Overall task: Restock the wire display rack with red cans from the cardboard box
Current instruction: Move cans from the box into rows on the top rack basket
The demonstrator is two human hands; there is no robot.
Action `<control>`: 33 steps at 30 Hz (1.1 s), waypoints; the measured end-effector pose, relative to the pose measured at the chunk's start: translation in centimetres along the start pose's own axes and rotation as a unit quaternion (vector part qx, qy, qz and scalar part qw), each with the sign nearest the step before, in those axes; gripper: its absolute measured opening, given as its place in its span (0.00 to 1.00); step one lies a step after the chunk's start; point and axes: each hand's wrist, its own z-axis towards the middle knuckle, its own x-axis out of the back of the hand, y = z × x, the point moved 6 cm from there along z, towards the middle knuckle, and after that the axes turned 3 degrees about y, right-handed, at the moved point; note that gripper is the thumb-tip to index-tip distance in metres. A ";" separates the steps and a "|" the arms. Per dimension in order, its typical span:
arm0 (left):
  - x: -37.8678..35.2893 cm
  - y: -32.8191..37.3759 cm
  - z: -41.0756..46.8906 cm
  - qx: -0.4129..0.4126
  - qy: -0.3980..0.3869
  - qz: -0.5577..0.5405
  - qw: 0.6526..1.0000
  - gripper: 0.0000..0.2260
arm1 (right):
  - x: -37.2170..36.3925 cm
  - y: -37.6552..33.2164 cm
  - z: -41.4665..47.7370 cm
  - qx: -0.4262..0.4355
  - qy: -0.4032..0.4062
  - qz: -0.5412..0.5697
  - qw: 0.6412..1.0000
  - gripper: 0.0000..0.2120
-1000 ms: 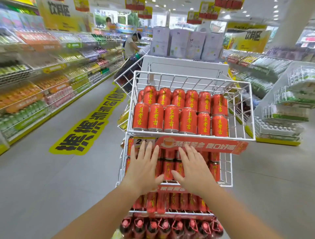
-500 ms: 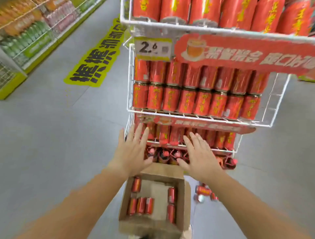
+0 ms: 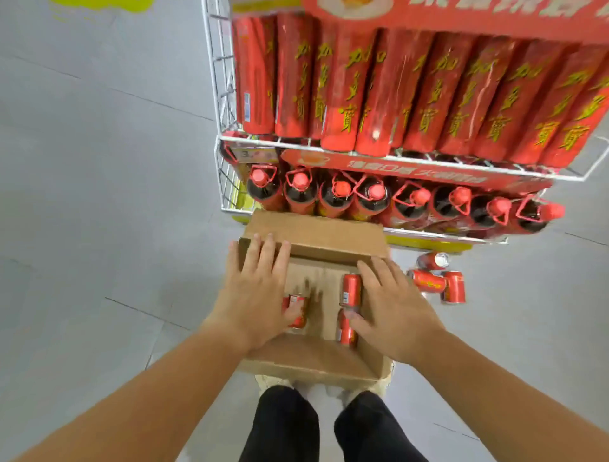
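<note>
Hands (image 3: 257, 293) now lower, over cardboard box (image 3: 313, 231)

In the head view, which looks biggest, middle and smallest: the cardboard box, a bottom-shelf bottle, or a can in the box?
1. cardboard box
2. bottom-shelf bottle
3. can in the box
Bottle versus can is unsure: the bottle is seen from above, partly hidden.

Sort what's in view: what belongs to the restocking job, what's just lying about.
Job: cardboard box, red cans inside it, wire display rack, left hand, right hand.
Lying about: loose cans on the floor, bottles on the bottom shelf, yellow floor sticker.
</note>
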 end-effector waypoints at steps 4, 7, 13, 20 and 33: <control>-9.2 -0.3 0.4 0.006 -0.044 -0.014 0.999 0.42 | -9.0 0.7 2.9 -0.009 -0.041 0.029 0.999 0.44; -16.1 -0.8 1.0 0.002 -0.100 -0.001 0.995 0.43 | -15.3 1.4 5.2 -0.017 -0.074 0.047 0.996 0.43; -28.0 -1.0 3.0 -0.021 -0.167 0.013 0.986 0.42 | -26.6 2.3 10.3 -0.009 -0.121 0.066 0.990 0.41; -37.2 -0.8 5.4 -0.010 -0.229 -0.018 0.973 0.44 | -35.9 1.8 14.4 -0.039 -0.157 0.112 0.981 0.41; -42.7 -4.1 8.9 0.246 -0.227 -0.317 0.887 0.50 | -40.6 0.6 20.2 -0.087 -0.130 0.170 0.973 0.42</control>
